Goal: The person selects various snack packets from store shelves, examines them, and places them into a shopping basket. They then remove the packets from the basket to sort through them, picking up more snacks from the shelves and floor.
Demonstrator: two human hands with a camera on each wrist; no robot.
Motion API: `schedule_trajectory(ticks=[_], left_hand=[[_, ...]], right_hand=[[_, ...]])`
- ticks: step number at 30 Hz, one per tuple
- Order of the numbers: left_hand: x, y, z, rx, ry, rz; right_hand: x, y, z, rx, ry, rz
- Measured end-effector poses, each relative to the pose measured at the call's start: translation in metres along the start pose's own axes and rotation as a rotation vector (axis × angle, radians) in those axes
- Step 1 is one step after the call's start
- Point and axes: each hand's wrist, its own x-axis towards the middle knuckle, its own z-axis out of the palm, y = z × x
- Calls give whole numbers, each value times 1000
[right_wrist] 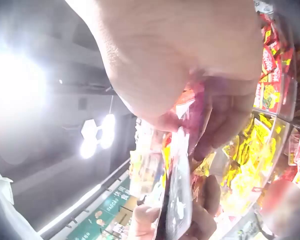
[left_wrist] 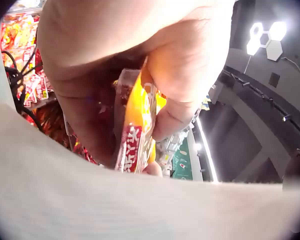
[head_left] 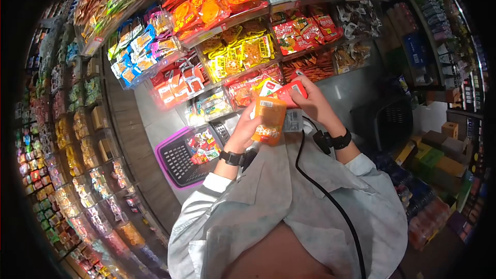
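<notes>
My left hand (head_left: pixel 244 132) holds an orange snack packet (head_left: pixel 270 116) upright, its thumb on the near face. In the left wrist view the orange packet (left_wrist: pixel 135 127) appears edge-on between thumb and fingers. My right hand (head_left: pixel 318 106) pinches a red snack packet (head_left: pixel 290 93) just beyond the orange one. A white and yellow packet (head_left: pixel 268 88) overlaps the red packet's left end. The right wrist view has a glossy packet (right_wrist: pixel 179 192) edge-on below the right hand (right_wrist: pixel 180 60), with fingertips of the left hand at its lower end.
Tiered bins of snack packets stand ahead, including yellow packets (head_left: pixel 240 57) and red packets (head_left: pixel 305 33). A purple-rimmed black basket (head_left: pixel 161 157) with several packets (head_left: pixel 205 146) sits low at the left. Shelves line the left side, and a black basket (head_left: pixel 395 121) stands at the right.
</notes>
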Motion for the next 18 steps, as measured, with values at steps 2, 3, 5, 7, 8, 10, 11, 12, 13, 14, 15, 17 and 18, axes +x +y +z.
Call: schedule_trajectory(ticks=[2, 3, 5, 7, 8, 10, 11, 12, 13, 14, 15, 17, 18], left_hand=[[-14, 3, -1, 84, 31, 23], [-17, -8, -13, 121, 42, -14], [-26, -25, -28, -52, 71, -85], [-44, -29, -29, -170, 173, -194], [-48, -28, -30, -196, 215, -233], [-53, -28, -33, -196, 255, -247], [-56, -30, -38, -190, 252, -238], [-57, -34, -46, -184, 250, -228], [-61, -37, -50, -179, 253, -222], [-65, -37, -52, -154, 250, -206], [-65, -36, -54, -126, 246, -186], [-65, -32, -53, -86, 302, -153], [-73, -27, -49, -75, 366, -143]], right_hand=[[-8, 9, 20, 154, -77, 133], [-10, 10, 26, 227, -111, 195], [-18, 10, 34, -60, -171, 82], [-32, 15, 46, -110, -215, 66], [-37, 19, 48, -158, -198, 42], [-40, 40, 41, 40, -295, 227], [-40, 57, 37, 142, -344, 318], [-34, 85, 34, 134, -250, 345], [-26, 122, 32, 127, -158, 377], [-20, 161, 29, 121, -65, 408], [-10, 206, 24, -20, 94, 518], [5, 266, 21, -12, 395, 820], [13, 295, 11, 94, 324, 987]])
